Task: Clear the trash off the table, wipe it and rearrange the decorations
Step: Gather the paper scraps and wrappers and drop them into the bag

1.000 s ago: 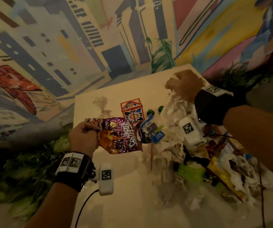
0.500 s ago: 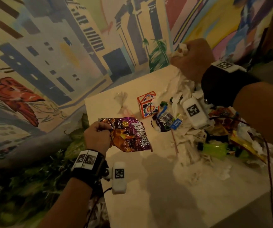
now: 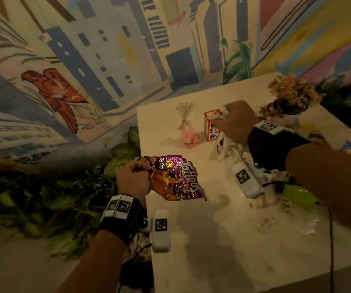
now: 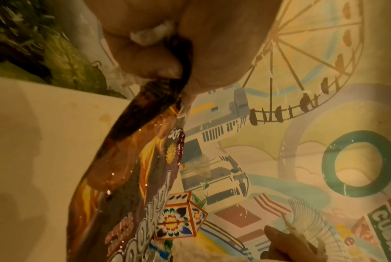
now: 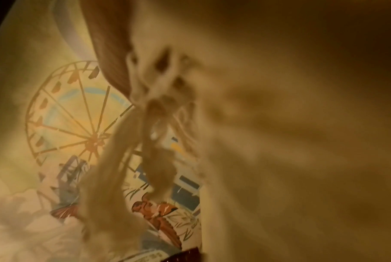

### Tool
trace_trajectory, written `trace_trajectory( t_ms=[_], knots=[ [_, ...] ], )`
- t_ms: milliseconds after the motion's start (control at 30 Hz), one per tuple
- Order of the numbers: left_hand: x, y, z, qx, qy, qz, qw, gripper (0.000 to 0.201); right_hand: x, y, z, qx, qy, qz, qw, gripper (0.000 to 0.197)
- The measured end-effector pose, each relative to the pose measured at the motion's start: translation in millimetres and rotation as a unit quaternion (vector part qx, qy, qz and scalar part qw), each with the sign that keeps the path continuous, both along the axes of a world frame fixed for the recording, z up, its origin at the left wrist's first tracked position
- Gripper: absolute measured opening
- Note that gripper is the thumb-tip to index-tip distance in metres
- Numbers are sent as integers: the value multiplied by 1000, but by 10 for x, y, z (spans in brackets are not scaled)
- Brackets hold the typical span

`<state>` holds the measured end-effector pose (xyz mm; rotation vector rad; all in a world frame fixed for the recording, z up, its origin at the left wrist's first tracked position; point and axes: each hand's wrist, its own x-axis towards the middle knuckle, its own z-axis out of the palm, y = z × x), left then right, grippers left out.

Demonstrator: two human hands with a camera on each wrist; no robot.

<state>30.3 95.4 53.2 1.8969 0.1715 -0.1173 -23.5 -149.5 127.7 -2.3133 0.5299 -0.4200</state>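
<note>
Pinching the chip bag (image 3: pixel 175 179) by its corner, left hand (image 3: pixel 133 179) points it rightward over the table (image 3: pixel 212 240); right hand (image 3: pixel 237 121) clutches shredded paper (image 3: pixel 227 149).

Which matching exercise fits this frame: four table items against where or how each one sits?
Items:
1. chip bag
2. shredded paper
3. patterned box
4. flower pot

States:
A. at the far right corner of the table
B. bunched in the grip of the right hand
C. standing upright, just beyond the right hand
D. pinched at one edge by the left hand

Pairs: 1-D, 2-B, 3-C, 4-A
</note>
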Motion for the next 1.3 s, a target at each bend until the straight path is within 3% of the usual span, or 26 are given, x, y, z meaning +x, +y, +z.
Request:
trace_trajectory(
  t_ms=[367,533,700,833,1033,1167,1300],
  knots=[
    [381,1473,-213,54,14,111,992,33,466,1389,-289,60,-18,59,996,30],
    [639,2187,-603,94,37,93,991,31,628,2150,-572,97,-25,39,994,31],
    [835,2745,-1031,140,52,25,988,28,772,2899,-965,131,-20,-8,991,38],
    [941,2934,-1421,174,73,-7,982,19,800,3248,-1300,159,-2,-42,986,35],
    [951,3011,-2022,218,78,1,973,15,944,3570,-2055,186,73,-66,978,44],
    [968,3029,-2687,209,97,-33,973,7,1032,3729,-2774,205,104,-78,970,44],
    [1018,3015,-3431,243,42,-91,965,10,1093,3820,-3630,177,175,-79,965,33]
  ],
)
